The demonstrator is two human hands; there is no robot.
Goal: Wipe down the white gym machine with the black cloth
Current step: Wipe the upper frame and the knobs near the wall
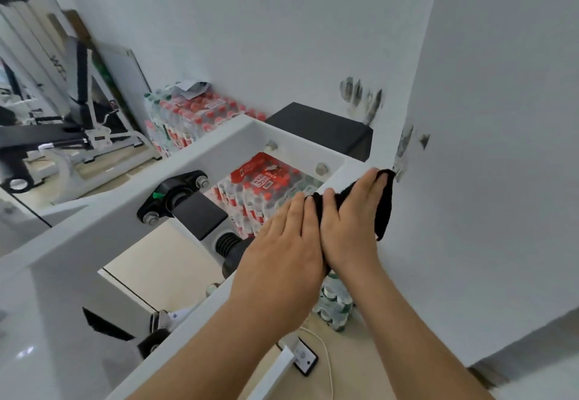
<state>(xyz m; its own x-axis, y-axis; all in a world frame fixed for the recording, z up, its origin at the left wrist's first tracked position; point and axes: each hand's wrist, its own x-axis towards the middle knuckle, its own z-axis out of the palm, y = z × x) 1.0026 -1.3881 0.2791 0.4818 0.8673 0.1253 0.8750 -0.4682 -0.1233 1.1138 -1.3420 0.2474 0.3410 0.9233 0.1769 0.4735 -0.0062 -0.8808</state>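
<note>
The white gym machine's frame (200, 155) runs as two white beams joined by a bolted cross piece near the wall corner. A black cloth (383, 208) lies on the right beam close to that corner. My right hand (351, 227) lies flat on the cloth with straight fingers pressing it onto the beam. My left hand (282, 249) rests flat beside it, fingers straight, its fingertips touching the cloth's left edge. Most of the cloth is hidden under my hands.
Shrink-wrapped packs of red-capped water bottles (263, 186) sit below the frame and along the wall. A black box (322, 130) stands behind the cross piece. A black pivot bracket (175, 196) is bolted to the left beam. A mirror (62, 117) leans at left. White walls close in at right.
</note>
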